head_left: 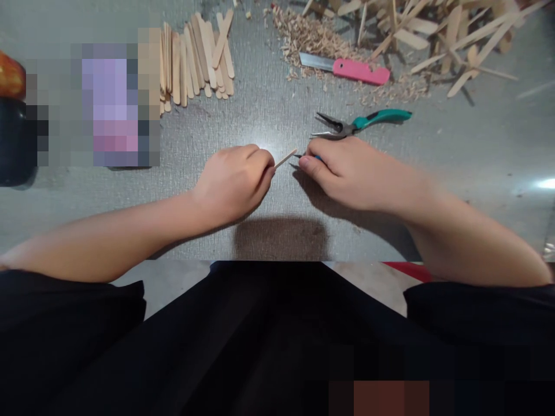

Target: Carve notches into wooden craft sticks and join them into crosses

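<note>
My left hand (236,176) is closed around a thin wooden craft stick (286,158), whose end sticks out to the right past the fingers. Facing it, my right hand (342,170) grips a small tool with a dark pointed tip (299,155) and a bit of blue on its handle; the fingers hide most of it, so its kind cannot be made out. That tip lies very near the stick's free end; whether they touch I cannot tell. Just beyond the right hand are teal-handled long-nose pliers (362,122), jaws apart, lying on the grey table (260,121).
A pink-handled cutter (361,71) with its blade out lies by a heap of wood shavings (310,37). Many loose sticks (453,29) pile up at the back right. Flat craft sticks (191,58) lie in a row at the back left, beside a blurred purple patch and a dark object (16,141).
</note>
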`<state>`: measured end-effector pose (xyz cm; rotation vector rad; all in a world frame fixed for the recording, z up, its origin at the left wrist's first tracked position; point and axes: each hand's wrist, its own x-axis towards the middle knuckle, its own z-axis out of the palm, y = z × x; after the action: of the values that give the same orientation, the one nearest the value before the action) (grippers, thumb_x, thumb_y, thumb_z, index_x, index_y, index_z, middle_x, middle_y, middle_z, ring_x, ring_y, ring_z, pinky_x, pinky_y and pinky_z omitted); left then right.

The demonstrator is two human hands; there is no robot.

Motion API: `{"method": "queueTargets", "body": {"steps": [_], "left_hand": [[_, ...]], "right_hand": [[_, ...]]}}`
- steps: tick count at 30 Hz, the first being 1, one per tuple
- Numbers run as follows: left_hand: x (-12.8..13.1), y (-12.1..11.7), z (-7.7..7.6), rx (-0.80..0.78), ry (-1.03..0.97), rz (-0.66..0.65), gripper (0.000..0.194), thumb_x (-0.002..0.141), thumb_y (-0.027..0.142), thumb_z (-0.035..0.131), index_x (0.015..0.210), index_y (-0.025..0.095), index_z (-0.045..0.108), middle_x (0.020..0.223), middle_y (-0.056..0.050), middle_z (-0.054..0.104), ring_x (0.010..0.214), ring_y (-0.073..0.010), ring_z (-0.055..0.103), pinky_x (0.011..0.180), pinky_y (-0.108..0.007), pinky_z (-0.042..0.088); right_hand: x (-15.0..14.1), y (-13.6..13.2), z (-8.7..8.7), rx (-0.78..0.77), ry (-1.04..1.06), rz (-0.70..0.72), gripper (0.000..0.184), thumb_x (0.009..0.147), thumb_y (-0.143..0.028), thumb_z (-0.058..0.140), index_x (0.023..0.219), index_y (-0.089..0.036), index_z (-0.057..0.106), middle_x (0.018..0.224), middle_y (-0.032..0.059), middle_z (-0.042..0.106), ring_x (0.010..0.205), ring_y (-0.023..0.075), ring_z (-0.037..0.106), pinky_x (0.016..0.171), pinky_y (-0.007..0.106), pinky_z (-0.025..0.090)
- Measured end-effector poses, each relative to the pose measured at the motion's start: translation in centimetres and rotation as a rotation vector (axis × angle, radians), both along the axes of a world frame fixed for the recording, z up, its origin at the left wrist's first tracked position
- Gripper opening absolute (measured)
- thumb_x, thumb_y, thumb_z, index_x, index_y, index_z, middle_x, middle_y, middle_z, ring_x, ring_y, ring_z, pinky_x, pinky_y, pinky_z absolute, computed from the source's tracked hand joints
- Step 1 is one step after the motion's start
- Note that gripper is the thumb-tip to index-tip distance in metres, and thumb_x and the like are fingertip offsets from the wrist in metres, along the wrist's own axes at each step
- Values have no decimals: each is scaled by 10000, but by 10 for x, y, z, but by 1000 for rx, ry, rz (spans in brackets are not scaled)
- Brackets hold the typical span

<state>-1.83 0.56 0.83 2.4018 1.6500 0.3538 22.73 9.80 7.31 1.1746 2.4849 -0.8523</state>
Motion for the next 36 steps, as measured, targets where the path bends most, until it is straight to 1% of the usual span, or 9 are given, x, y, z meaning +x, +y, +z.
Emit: {"method": "queueTargets", "body": {"steps": [5, 10, 14, 18, 20, 22, 24, 30, 36], "left_hand": [[-1, 4, 1, -44, -28, 74, 323, 1188, 359, 548, 1172, 200, 829, 901, -102, 804, 769, -254, 723, 729, -401, 523], [1, 0, -1, 50, -12, 17, 329, 1185, 346, 554, 1181, 188, 842, 1036, -136, 829, 841, -263, 745, 728, -412, 527], [6, -8, -3, 101, 29, -27, 308, 1169, 250, 563, 1068, 173, 844, 971, -132, 792, 734, -220, 668, 681, -398, 475], [8, -14, -7, 240, 92, -88, 292, 1120, 123, 566, 1000, 160, 829, 904, -112, 771, 687, -200, 607, 636, -386, 391], [8, -15, -9, 334, 113, -114, 276, 1085, 79, 579, 990, 148, 829, 880, -105, 761, 681, -200, 594, 623, -387, 360], [9, -16, -9, 380, 108, -125, 271, 1057, 42, 587, 977, 138, 827, 866, -101, 754, 678, -197, 589, 617, -387, 351], [10, -17, -7, 367, 96, -134, 283, 1042, 20, 579, 947, 136, 820, 851, -102, 747, 671, -195, 590, 606, -391, 353], [12, -15, 1, 194, 84, -114, 371, 1042, 32, 510, 915, 207, 811, 830, -101, 739, 670, -196, 578, 585, -396, 397], [12, -13, 5, 79, -39, -81, 338, 1025, 2, 532, 906, 181, 792, 824, -98, 714, 667, -192, 546, 635, -390, 379]], "right_hand": [[1, -1, -2, 11, 19, -53, 469, 1271, -534, 393, 1109, -241, 721, 997, 161, 743, 979, 374, 708, 882, 478, 453], [3, -3, -2, 9, 55, -59, 455, 1275, -478, 408, 979, -253, 671, 940, 131, 731, 960, 345, 705, 872, 463, 429], [-2, -4, 5, -30, 81, -43, 413, 1256, -399, 421, 912, -261, 602, 960, 118, 754, 908, 303, 684, 863, 449, 405], [-12, -2, 8, -79, -21, 7, 385, 1239, -358, 427, 953, -253, 662, 957, 123, 776, 877, 295, 686, 852, 442, 433], [-17, 1, 6, -48, -94, 39, 360, 1230, -335, 428, 993, -240, 682, 958, 141, 777, 831, 289, 657, 805, 441, 423], [-22, 4, 3, -2, -139, 74, 326, 1218, -327, 438, 1032, -227, 687, 958, 156, 765, 794, 292, 626, 758, 438, 390], [-26, 6, 2, 5, -174, 100, 309, 1208, -317, 436, 1055, -219, 686, 960, 163, 751, 796, 303, 627, 742, 435, 373], [-31, 9, 6, -34, -227, 135, 310, 1205, -292, 400, 1069, -225, 670, 928, 149, 717, 803, 313, 619, 745, 435, 365], [-31, 8, 5, -38, -218, 124, 323, 1204, -310, 411, 1084, -237, 702, 870, 128, 691, 783, 334, 631, 743, 444, 378]]}}
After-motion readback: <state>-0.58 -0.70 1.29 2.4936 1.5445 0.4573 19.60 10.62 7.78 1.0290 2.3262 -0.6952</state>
